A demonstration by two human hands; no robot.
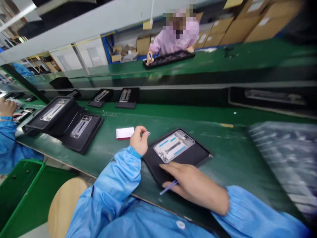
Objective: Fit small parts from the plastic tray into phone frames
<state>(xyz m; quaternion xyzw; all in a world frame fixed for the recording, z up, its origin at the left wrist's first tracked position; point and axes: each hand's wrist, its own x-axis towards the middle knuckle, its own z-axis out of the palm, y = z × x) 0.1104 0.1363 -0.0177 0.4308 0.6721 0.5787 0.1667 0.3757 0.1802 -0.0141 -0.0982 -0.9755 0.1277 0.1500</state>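
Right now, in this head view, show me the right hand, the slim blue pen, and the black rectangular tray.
Right hand (194, 185): head view, on the back of the hand.
Slim blue pen (168, 187): head view, on the barrel below the fingers.
Black rectangular tray (198, 151): head view, on its bare upper edge.

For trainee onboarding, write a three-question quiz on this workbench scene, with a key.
1. Multiple choice: what does the right hand hold?
A) tweezers
B) a slim blue pen
C) a roll of tape

2. True or false: the white pad with a red edge lies inside the open black case.

3. Fill in the blank: the co-worker across the bench wears a ____ top.

Key:
1. B
2. False: it lies on the green bench mat, beside the case.
3. pink
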